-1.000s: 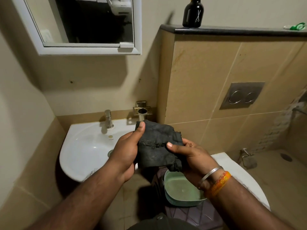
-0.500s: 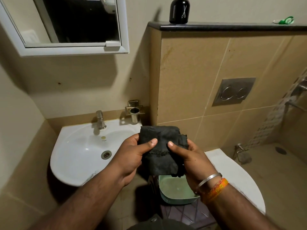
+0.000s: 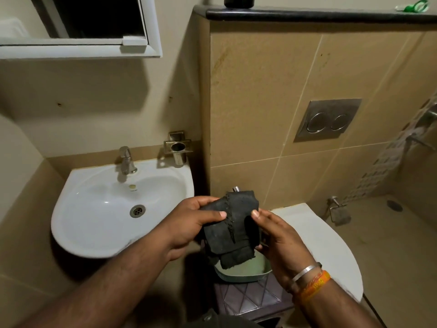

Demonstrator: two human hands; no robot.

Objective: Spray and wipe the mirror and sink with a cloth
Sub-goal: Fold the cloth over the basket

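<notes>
A dark grey folded cloth [image 3: 233, 229] hangs between both hands, just right of the sink. My left hand [image 3: 189, 223] grips its left edge with the thumb on top. My right hand [image 3: 276, 235] holds its right edge; that wrist wears a silver bangle and orange bands. The white sink [image 3: 94, 209] sits at lower left with a chrome tap [image 3: 125, 160] and a drain [image 3: 137, 211]. The white-framed mirror [image 3: 94, 20] hangs at the upper left, partly cut off by the frame. No spray bottle is in either hand.
A green basin [image 3: 246, 273] rests on a dark stool [image 3: 250, 299] under the cloth. A white toilet lid [image 3: 331, 252] lies to the right. A metal holder [image 3: 177, 147] is fixed beside the tap. A black bottle [image 3: 238, 1] stands on the dark ledge [image 3: 307, 15]; a flush plate [image 3: 327, 119] is on the tiled wall.
Both hands have lowered with the cloth and refolded it into a narrower, longer bundle. The view has tilted down and shifted, so the sink shows fully and the mirror sits higher.
</notes>
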